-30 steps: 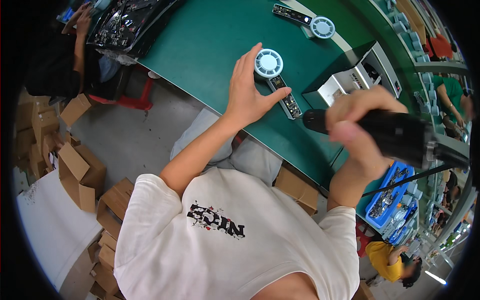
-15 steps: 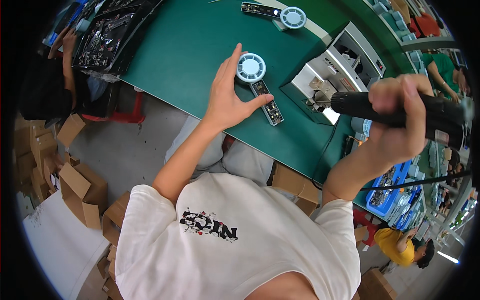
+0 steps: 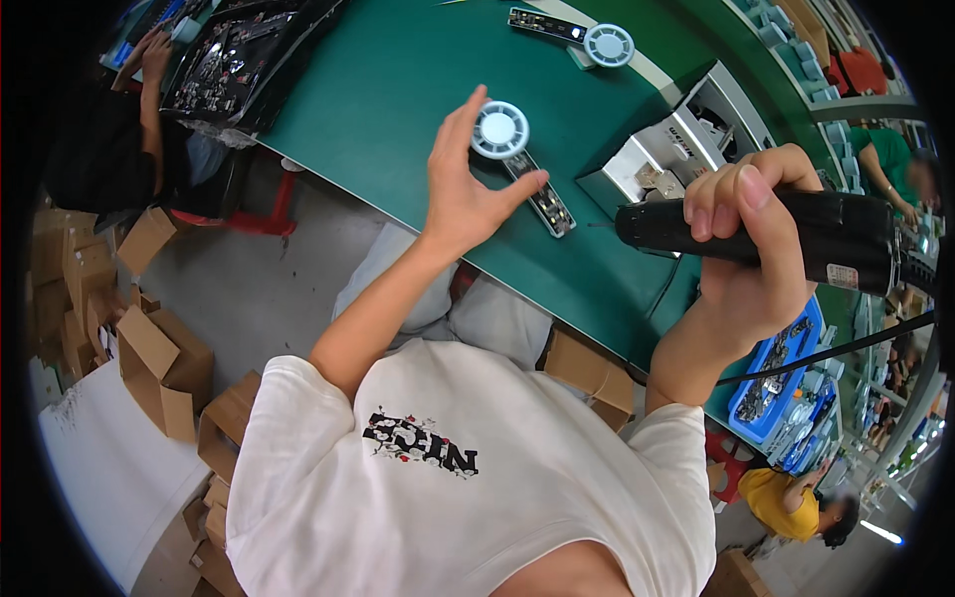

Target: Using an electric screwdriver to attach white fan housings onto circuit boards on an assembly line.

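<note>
Fingers of the right hand (image 3: 756,244) wrap firmly around a black electric screwdriver (image 3: 846,234), its thin bit pointing left toward the handle end of a handheld fan (image 3: 519,164), just short of it. From where I stand, the fan lies on the green workbench (image 3: 378,129), circuit board exposed. Across it the left hand (image 3: 466,199) is spread wide, thumb over the handle, fingertips beside the light-blue round head; how hard it presses, I cannot tell. Another fan (image 3: 609,46) lies farther back.
</note>
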{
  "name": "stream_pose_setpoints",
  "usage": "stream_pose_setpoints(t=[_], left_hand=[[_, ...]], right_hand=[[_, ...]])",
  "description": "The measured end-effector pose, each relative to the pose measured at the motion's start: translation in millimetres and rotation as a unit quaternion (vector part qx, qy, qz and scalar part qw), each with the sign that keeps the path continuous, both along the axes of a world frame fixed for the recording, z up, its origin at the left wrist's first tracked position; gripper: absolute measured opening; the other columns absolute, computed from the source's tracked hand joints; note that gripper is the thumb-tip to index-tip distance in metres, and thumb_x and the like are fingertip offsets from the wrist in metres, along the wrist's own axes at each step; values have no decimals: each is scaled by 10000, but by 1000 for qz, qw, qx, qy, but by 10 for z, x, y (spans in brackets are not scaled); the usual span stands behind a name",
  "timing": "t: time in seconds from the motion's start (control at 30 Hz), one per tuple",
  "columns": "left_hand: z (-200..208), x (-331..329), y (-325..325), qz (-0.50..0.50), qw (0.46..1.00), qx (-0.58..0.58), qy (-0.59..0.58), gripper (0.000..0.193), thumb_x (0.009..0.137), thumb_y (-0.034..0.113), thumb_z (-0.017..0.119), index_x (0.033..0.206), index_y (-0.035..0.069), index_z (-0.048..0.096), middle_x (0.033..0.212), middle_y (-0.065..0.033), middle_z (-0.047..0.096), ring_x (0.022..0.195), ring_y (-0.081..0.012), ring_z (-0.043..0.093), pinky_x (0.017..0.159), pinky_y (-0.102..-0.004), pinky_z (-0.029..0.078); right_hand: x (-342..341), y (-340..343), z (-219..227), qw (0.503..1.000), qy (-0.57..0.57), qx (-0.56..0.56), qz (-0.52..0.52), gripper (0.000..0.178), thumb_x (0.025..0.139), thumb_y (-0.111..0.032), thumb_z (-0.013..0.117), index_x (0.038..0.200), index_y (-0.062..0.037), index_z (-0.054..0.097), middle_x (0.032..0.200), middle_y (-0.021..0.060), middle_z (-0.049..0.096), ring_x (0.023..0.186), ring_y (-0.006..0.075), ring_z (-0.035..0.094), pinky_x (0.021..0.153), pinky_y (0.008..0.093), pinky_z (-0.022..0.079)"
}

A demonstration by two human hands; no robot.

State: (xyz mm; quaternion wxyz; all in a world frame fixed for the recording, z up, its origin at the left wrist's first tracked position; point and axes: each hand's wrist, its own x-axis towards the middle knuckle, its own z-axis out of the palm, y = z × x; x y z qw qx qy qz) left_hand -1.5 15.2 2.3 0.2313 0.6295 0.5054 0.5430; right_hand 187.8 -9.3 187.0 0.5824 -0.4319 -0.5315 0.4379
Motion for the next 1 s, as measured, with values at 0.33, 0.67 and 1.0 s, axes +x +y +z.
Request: stream_pose_setpoints(t=[0.33, 0.67, 1.0], left_hand=[[-4, -8, 4, 45, 999, -12, 19, 945, 693, 198, 876, 1466, 8, 368, 1284, -173, 533, 1174, -289, 550, 1022, -387, 420], [9, -24, 16, 47, 999, -16, 23, 886, 694, 188, 869, 1432, 23, 407, 1291, -166, 524, 1175, -308, 542, 1017, -396, 419], [12, -23, 13, 44, 999, -16, 21, 877, 693, 184, 867, 1426, 18, 414, 1294, -167, 522, 1175, -308, 542, 1014, -394, 421]], right_hand=[[-88, 80, -164, 999, 36, 24, -11, 125, 857, -66, 596, 825, 3, 498, 612, 82, 491, 560, 197, 512, 622, 346, 452], [-170, 162, -308, 997, 67, 28, -8, 167, 797, -10, 722, 835, 18, 562, 615, 73, 582, 529, 131, 580, 539, 250, 470], [-127, 173, -320, 997, 71, 32, 6, 162, 791, -4, 716, 826, 20, 560, 642, 73, 587, 527, 132, 579, 531, 245, 464]])
